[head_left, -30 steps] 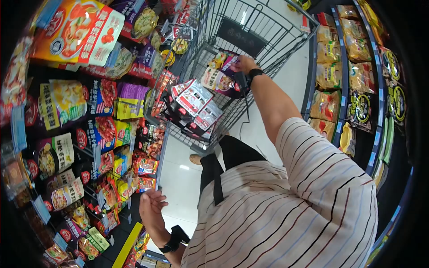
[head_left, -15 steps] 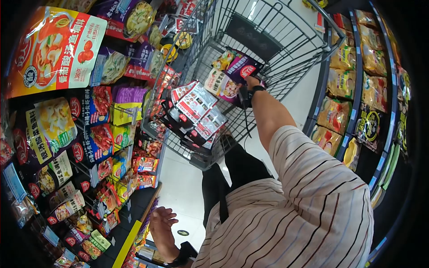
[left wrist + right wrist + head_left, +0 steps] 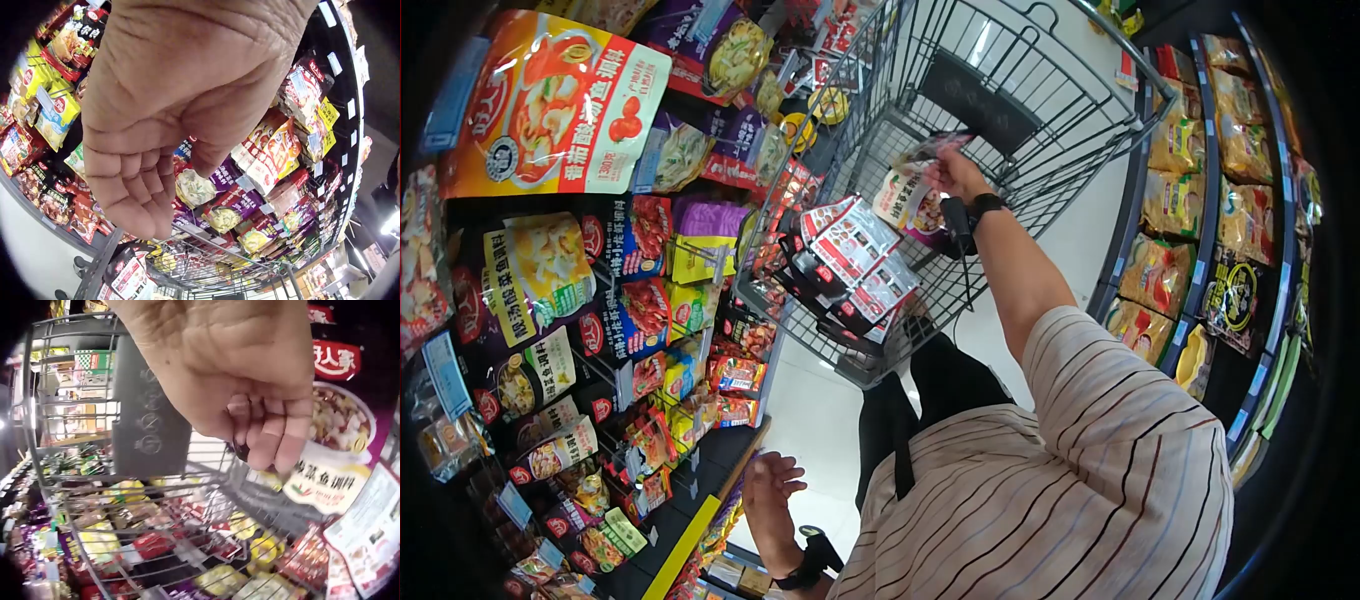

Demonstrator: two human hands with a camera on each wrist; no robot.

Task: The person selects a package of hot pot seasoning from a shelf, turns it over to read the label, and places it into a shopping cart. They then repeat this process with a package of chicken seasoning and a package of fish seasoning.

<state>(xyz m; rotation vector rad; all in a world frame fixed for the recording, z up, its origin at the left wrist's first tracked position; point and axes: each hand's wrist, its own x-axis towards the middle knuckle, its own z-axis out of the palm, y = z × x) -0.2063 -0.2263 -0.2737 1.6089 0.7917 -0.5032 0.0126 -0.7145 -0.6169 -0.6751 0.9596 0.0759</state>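
Observation:
My right hand [image 3: 962,182] is inside the shopping cart [image 3: 1040,100]. Its fingers curl and pinch a dark, glossy seasoning packet [image 3: 938,146], seen nearly edge-on and blurred. Just below that hand, a purple seasoning packet [image 3: 910,203] with a bowl picture and a cream label leans in the cart; the right wrist view shows its bowl picture [image 3: 342,419] beside my fingers. Several black, white and red packs [image 3: 852,240] are piled nearer me in the basket. My left hand [image 3: 772,505] hangs by my side, fingers loosely bent, holding nothing; its palm [image 3: 181,75] fills the left wrist view.
Racks of hanging seasoning packets [image 3: 540,270] line the left, with a large orange packet [image 3: 550,110] sticking out close by. Shelves of bagged noodles [image 3: 1165,200] run along the right. A yellow strip [image 3: 680,560] edges the lower left shelf. Pale floor [image 3: 810,400] shows beneath the cart.
The yellow-and-purple packet that lay face up beyond the labelled one is now tipped up at my right fingers, its front turned from view. My left hand hangs much as before.

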